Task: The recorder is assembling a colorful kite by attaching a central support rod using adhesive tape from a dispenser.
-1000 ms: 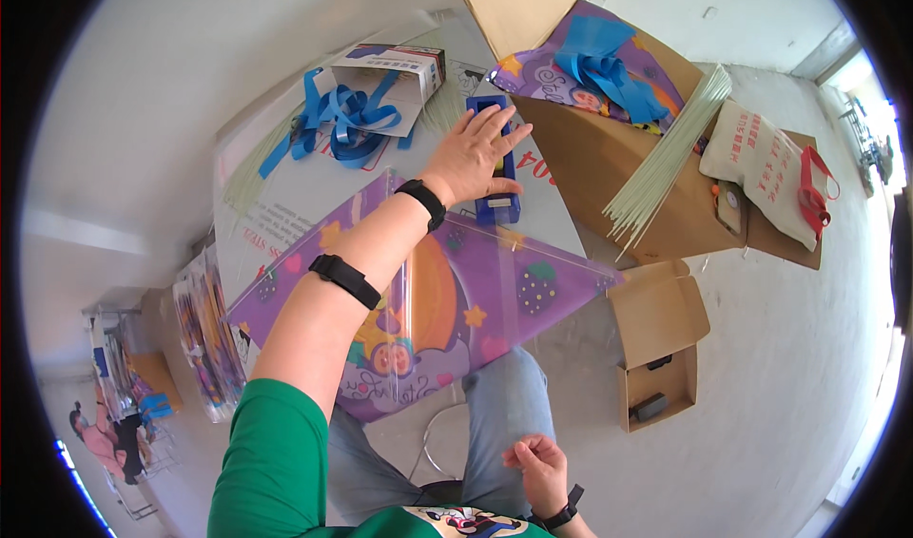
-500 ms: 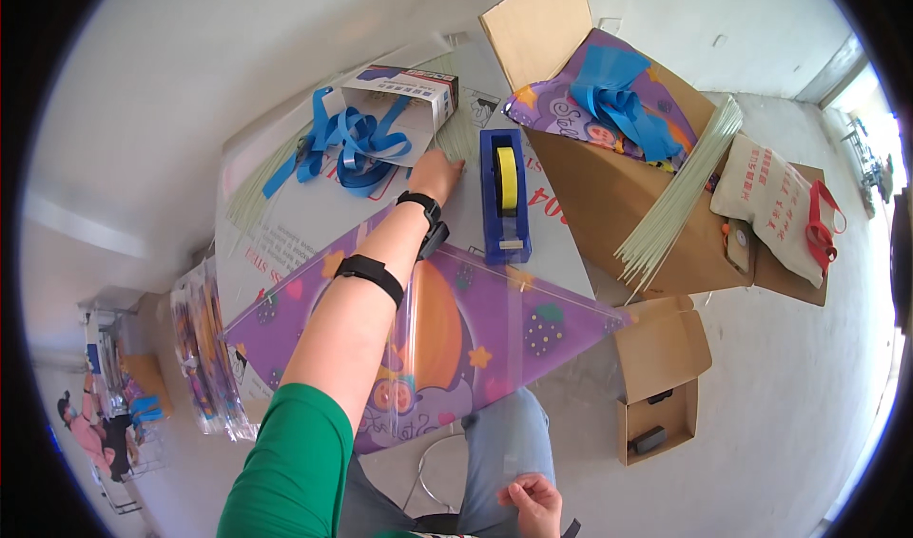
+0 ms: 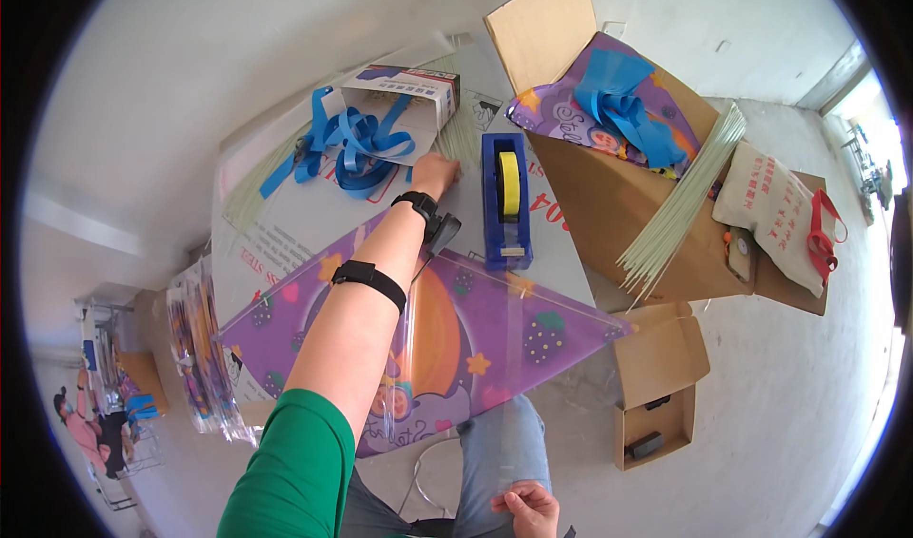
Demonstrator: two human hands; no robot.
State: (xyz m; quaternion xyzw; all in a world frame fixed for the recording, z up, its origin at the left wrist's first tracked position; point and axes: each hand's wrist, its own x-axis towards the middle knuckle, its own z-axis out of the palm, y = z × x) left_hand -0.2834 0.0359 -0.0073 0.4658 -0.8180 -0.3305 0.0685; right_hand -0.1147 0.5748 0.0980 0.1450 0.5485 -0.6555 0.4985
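Observation:
My left hand (image 3: 436, 173) reaches across the table, its fingers curled by the open end of a white box (image 3: 442, 101) and a bundle of thin pale rods (image 3: 460, 137). Whatever those fingers hold is hidden. Blue ribbon (image 3: 357, 144) spills from the box beside it. Under my left forearm lies a purple kite (image 3: 547, 343) with a pumpkin print. To the hand's right stands a blue tape dispenser (image 3: 495, 205) with a yellow-cored roll. Low over my thigh, my right hand (image 3: 531, 511) pinches what looks like a strip of clear tape (image 3: 507, 464), faint against the jeans.
At the right, a large cardboard box (image 3: 599, 224) bears more printed kites, blue ribbon (image 3: 623, 110), pale rods (image 3: 685, 201) and a cloth bag (image 3: 770, 215). Below it sits a small open carton (image 3: 656, 433). Plastic-wrapped packs (image 3: 204, 357) hang at the table's left. A person (image 3: 90, 433) is far left.
My left fingers look more curled in than before, at nearly the same spot. My right hand has shifted slightly left and down. The whole view has moved a little.

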